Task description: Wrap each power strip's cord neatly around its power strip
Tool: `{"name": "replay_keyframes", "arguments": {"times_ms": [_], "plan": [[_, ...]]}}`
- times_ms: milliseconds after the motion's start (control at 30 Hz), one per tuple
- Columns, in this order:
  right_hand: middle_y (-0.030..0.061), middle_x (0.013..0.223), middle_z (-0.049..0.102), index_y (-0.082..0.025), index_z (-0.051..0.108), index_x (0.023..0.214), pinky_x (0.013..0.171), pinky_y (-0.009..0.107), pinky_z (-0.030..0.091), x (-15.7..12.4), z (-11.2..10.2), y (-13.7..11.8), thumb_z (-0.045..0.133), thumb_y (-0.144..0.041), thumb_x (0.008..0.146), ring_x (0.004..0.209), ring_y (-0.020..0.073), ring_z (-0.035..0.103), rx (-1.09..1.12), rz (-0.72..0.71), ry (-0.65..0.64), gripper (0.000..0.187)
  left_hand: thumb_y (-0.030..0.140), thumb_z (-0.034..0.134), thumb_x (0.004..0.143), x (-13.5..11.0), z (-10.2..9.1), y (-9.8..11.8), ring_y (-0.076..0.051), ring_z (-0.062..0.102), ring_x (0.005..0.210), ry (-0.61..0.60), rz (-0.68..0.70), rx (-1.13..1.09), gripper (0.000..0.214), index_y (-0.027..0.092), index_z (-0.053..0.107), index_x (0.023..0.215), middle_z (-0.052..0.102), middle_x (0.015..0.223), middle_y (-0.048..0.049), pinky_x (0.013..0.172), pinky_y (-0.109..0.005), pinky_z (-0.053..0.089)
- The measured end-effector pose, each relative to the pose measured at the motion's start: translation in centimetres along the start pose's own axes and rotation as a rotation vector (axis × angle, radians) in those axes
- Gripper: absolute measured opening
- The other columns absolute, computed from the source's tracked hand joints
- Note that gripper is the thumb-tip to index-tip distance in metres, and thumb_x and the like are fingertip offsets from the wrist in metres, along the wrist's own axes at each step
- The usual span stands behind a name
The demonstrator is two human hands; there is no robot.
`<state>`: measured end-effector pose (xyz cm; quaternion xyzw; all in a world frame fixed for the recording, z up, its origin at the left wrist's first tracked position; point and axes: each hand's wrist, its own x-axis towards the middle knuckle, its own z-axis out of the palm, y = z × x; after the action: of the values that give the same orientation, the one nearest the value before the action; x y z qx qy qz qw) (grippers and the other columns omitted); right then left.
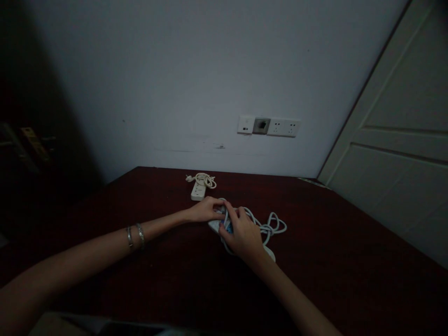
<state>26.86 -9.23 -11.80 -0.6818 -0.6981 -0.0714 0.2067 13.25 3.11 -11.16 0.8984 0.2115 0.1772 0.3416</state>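
A white power strip [214,227] lies on the dark red table, with its pale grey cord [252,216] looped over and around it. My left hand [205,210] is closed at the strip's far left end, thumb and fingers pinching the cord there. From the right, my right hand [245,235] curls over the strip, its thumb and fingers closed around a stretch of the cord. Something blue shows on the strip between my hands. The strip's middle is hidden under my right hand; its near rounded end [269,253] shows beside that wrist.
A second, cream power strip [198,192] with a coiled cord lies farther back on the table [168,186]. Wall sockets [283,127] sit above the table's back edge. A white panelled door [395,140] stands at right. A pale-edged object [59,324] is at the bottom edge.
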Motion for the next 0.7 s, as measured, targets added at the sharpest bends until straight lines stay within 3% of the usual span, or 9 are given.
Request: {"name": "replay_keyframes", "arguments": {"times_ms": [200, 400, 600, 700], "plan": [[0.0100, 0.103, 0.052, -0.026, 0.034, 0.141, 0.058, 0.026, 0.043, -0.1, 0.4, -0.1, 0.045, -0.037, 0.085, 0.086, 0.0224, 0.057, -0.003, 0.001, 0.039, 0.058, 0.030, 0.061, 0.078, -1.2, -0.2, 0.6, -0.019, 0.057, 0.090, 0.112, 0.149, 0.218, 0.037, 0.014, 0.058, 0.111, 0.064, 0.098, -0.0082, 0.082, -0.033, 0.045], [0.0135, 0.106, 0.051, -0.016, 0.038, 0.139, 0.067, 0.032, 0.046, 0.1, 0.8, 0.5, 0.041, -0.034, 0.087, 0.096, 0.0260, 0.052, -0.002, 0.056, 0.039, 0.055, 0.019, 0.047, 0.084, -2.3, -2.0, 1.1, -0.022, 0.053, 0.106, 0.031, 0.439, 0.570, 0.041, 0.010, 0.046, 0.124, 0.055, 0.117, -0.0183, 0.088, -0.035, 0.046], [0.0157, 0.113, 0.050, -0.015, 0.043, 0.134, 0.064, 0.032, 0.047, -0.1, 0.7, 0.5, 0.041, -0.035, 0.087, 0.104, 0.0284, 0.047, -0.021, 0.070, 0.027, 0.052, 0.016, 0.050, 0.081, -3.0, -5.8, 3.3, -0.024, 0.055, 0.100, -0.111, 0.449, 0.873, 0.037, 0.009, 0.050, 0.117, 0.058, 0.110, -0.0187, 0.079, -0.033, 0.050], [0.0143, 0.109, 0.051, -0.017, 0.048, 0.130, 0.061, 0.030, 0.046, -0.2, 0.6, 0.5, 0.042, -0.036, 0.087, 0.101, 0.0271, 0.047, -0.018, 0.079, 0.015, 0.048, 0.013, 0.052, 0.078, -3.2, -7.6, 4.2, -0.025, 0.054, 0.103, -0.111, 0.428, 0.929, 0.035, 0.011, 0.053, 0.113, 0.058, 0.112, -0.0182, 0.077, -0.033, 0.050]]}}
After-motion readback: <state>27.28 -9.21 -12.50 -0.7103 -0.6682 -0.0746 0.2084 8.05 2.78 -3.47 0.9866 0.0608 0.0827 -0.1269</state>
